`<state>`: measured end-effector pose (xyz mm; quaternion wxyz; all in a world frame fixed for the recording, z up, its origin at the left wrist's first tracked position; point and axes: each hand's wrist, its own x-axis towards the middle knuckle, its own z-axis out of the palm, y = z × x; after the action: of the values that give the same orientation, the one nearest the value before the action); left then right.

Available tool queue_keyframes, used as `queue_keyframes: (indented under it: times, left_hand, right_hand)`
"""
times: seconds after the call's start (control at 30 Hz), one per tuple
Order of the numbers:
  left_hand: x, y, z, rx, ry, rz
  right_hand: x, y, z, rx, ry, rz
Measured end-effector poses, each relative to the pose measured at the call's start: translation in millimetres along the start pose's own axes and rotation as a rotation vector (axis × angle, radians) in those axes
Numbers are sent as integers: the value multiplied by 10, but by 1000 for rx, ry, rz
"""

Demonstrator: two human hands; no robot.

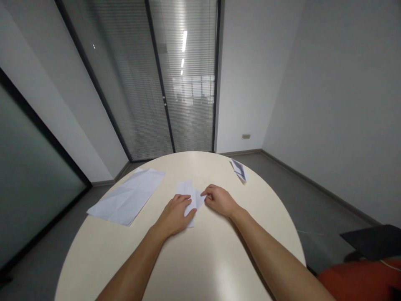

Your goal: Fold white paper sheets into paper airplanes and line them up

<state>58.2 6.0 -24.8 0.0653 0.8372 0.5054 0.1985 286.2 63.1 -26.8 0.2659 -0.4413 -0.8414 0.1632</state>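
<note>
A small folded white paper (pixel 186 187) lies at the middle of the round table, with a pointed flap sticking out to its right. My left hand (pixel 177 213) rests on the paper's left and lower part, fingers spread and palm down, partly covering it. At the tip of the right flap, my right hand (pixel 218 200) is closed, thumb and index finger pinching the paper's corner.
Creased white sheets (pixel 128 196) lie at the table's left edge. A folded paper piece (pixel 239 169) sits near the back right edge of the cream table (pixel 194 267). Beyond the table at lower right are a red seat (pixel 360 281) and a dark flat object (pixel 372 241).
</note>
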Motion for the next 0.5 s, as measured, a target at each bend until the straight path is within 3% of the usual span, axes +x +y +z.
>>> queue_keyframes:
  times: [0.2,0.5]
  left_hand:
    - [-16,45,1,64,-8,-6]
    - [-10,-50,38,25,-17,44]
  right_hand:
    - [-6,-40,-11,9,-26,-64]
    - [12,-27,27,73,-35,-247]
